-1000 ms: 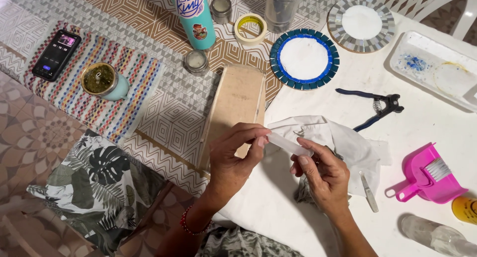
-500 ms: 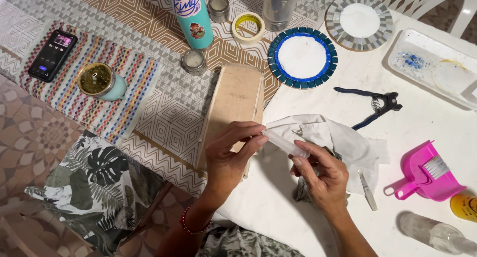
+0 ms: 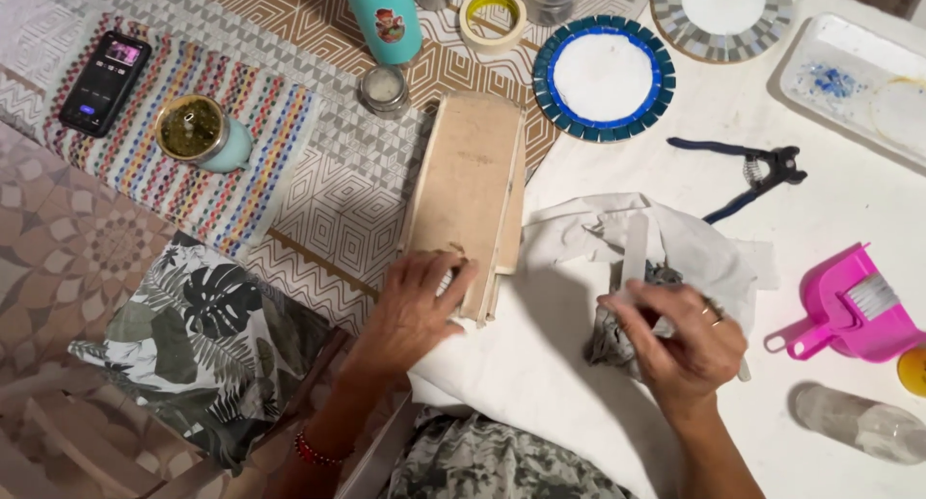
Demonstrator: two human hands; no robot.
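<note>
Strip (image 3: 635, 251) in right hand (image 3: 685, 350) points straight away, lengthwise.

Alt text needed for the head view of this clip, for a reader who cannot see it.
The left hand rests on the near end of stacked wooden boards, while the right hand holds a pale translucent stick over a crumpled white cloth. Blue-handled nippers lie beyond.

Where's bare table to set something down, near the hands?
Bare white table lies between the left hand and right hand, below the white cloth. Another patch sits between the blue mosaic disc, the pliers and the cloth. Crowded: the right edge, with the pink dustpan and clear bottle.
</note>
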